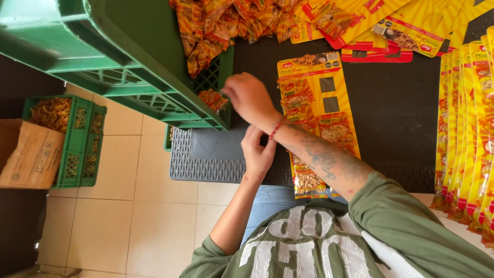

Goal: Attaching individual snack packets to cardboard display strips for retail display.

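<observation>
My right hand [248, 96] reaches left across the dark table [396, 118], its fingers closed on a small orange snack packet [213, 99] at the mouth of a tilted green crate [149, 77]. My left hand [257, 150] lies flat under the right wrist, by the left edge of a yellow display card [332, 85]. The card lies on the table with several snack packets [334, 131] fixed to it. My tattooed right forearm crosses over the card's lower part.
More loose packets [231, 23] are heaped at the top by the crate. Yellow cards lie at the top right [396, 25] and stand stacked along the right edge [465, 128]. A grey perforated tray [206, 159] sits below the crate. On the tiled floor stand a green crate [82, 149] and a cardboard box [28, 154].
</observation>
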